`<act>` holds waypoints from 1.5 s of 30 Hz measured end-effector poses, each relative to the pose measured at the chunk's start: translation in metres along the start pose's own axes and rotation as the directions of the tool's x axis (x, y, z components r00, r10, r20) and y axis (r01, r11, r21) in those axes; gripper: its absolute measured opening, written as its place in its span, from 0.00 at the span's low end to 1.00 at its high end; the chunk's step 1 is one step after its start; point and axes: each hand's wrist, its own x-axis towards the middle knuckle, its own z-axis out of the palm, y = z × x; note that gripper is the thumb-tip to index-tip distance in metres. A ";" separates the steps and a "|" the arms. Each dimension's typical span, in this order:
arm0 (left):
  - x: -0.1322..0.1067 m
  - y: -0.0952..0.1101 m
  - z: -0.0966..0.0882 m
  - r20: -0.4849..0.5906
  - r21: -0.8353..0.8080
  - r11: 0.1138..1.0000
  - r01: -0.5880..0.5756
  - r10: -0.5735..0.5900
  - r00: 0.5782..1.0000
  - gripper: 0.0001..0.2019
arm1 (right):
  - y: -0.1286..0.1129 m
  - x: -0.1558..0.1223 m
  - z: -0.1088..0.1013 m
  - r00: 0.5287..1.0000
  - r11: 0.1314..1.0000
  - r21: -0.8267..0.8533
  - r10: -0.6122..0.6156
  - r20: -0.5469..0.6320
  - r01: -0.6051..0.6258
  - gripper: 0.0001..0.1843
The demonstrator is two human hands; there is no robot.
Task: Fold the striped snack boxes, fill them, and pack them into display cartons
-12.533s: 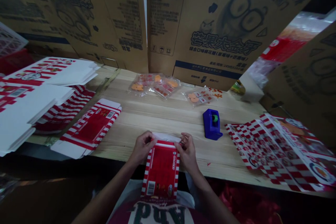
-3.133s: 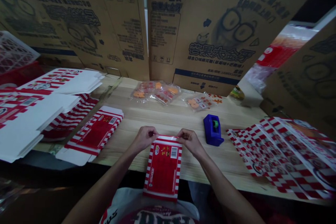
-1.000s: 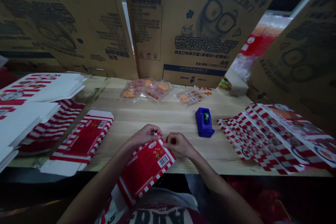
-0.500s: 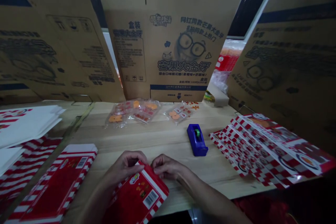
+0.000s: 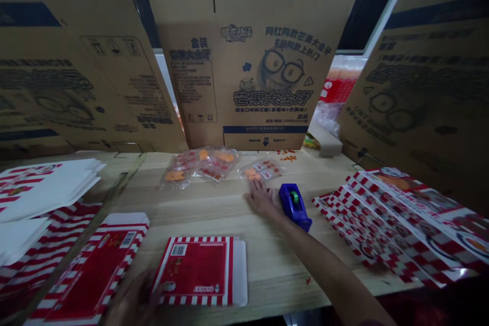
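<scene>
My right hand [image 5: 262, 198] reaches forward, fingers spread, with its tips at the near edge of a clear plastic packet [image 5: 273, 168] holding orange pieces and small red items. Low on the left, my left hand [image 5: 133, 295] is smeared by motion near the left edge of a flat red carton with a striped white border [image 5: 200, 267]. That carton lies on the table, its white flap pointing right. Another such carton [image 5: 91, 275] lies at an angle farther left. A blue tape dispenser [image 5: 295, 206] stands just right of my right hand.
Several more clear packets [image 5: 208, 163] lie near the tall cardboard panels [image 5: 267, 76] at the back. White and striped sheets [image 5: 49, 183] are stacked at left; red checkered printed sheets [image 5: 397, 219] fan out at right. Small orange bits [image 5: 286, 155] are scattered at the back.
The carton both hands were holding now lies flat on the table. My right hand has moved forward to the clear packet; my left hand has moved down and left.
</scene>
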 end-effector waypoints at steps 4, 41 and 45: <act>0.005 0.042 0.001 0.310 0.354 0.890 -0.288 0.179 0.934 0.40 | -0.042 -0.047 0.024 0.976 0.974 -0.068 -0.216 0.024 0.217 0.36; -0.006 0.070 0.055 0.304 0.553 0.713 -0.432 0.310 0.901 0.54 | -0.022 -0.079 -0.019 0.849 0.819 0.317 -0.523 0.072 0.478 0.20; -0.005 0.072 0.062 0.340 0.503 0.706 -0.498 0.369 0.865 0.57 | -0.029 -0.082 -0.016 0.740 0.762 0.295 -0.640 0.207 0.576 0.19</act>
